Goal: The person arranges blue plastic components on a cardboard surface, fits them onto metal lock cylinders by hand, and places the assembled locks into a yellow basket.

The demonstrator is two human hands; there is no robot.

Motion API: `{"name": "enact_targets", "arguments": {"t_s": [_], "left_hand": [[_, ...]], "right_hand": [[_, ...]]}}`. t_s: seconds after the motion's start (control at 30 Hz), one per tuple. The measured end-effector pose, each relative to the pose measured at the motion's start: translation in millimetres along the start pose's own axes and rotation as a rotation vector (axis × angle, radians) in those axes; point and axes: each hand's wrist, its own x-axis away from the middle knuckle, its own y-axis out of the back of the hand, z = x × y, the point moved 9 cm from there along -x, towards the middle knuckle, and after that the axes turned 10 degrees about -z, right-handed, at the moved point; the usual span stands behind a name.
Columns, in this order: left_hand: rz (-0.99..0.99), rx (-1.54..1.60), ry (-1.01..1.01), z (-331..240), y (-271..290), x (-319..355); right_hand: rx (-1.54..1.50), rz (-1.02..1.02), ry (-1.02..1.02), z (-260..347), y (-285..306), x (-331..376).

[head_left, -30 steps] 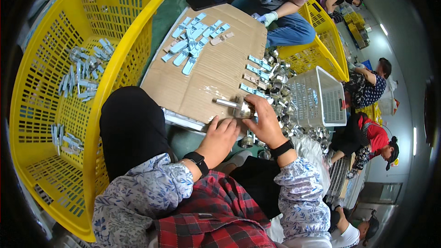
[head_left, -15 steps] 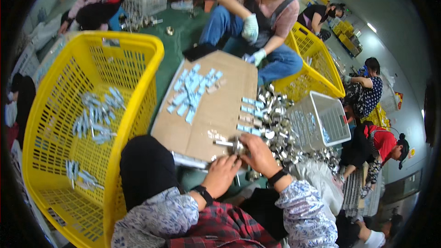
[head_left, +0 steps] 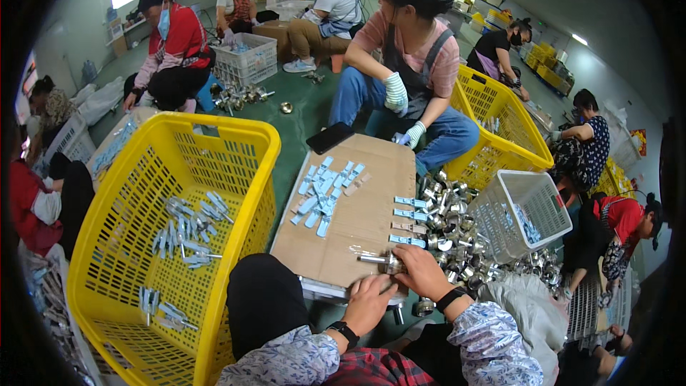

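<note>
A shiny metal fitting with a round cup and a thin stem (head_left: 391, 264) lies on its side at the near edge of the cardboard-topped board (head_left: 336, 257). My right hand (head_left: 423, 273) closes its fingers around the cup end, while the stem points left. Close beside it, my left hand (head_left: 368, 303) rests with outstretched fingers at the board's edge, its fingertips near the fitting. Farther up the board lies a loose pile of light blue clip-like pieces (head_left: 321, 194). A short row of similar pieces (head_left: 411, 214) lines the right edge, one of them beige.
A large yellow basket (head_left: 246, 132) with several metal-and-blue pieces stands at left. Right of the board are heaped metal fittings (head_left: 457, 225), a white crate (head_left: 511, 232) and a plastic bag (head_left: 522, 307). A black phone (head_left: 330, 139) lies at the far corner; a gloved co-worker (head_left: 418, 50) sits opposite.
My view has tilted upward, so the board, basket and hands appear lower and more to the right. Both hands stay by the fitting, with the right hand still holding it.
</note>
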Motion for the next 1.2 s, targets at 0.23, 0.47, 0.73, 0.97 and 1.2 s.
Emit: {"name": "enact_targets", "arguments": {"t_s": [0.23, 0.47, 0.73, 0.97, 1.2], "left_hand": [[-0.062, -0.031, -0.069, 4, 10, -22], [-0.091, 0.078, -0.148, 3, 14, -40], [-0.105, 0.193, -0.305, 1, 17, -57], [-0.1, 0.174, -0.293, 13, 11, -61], [-0.098, 0.215, -0.274, 17, 8, -60]], "right_hand": [[0.01, 0.011, 0.011, -2, -1, 1], [0.031, -0.039, 0.046, -1, 4, 4], [-0.054, 0.033, 0.023, -6, 4, 7], [-0.002, -0.053, -0.004, -2, -10, 1], [0.045, -0.184, -0.046, -5, -17, 5]]}}
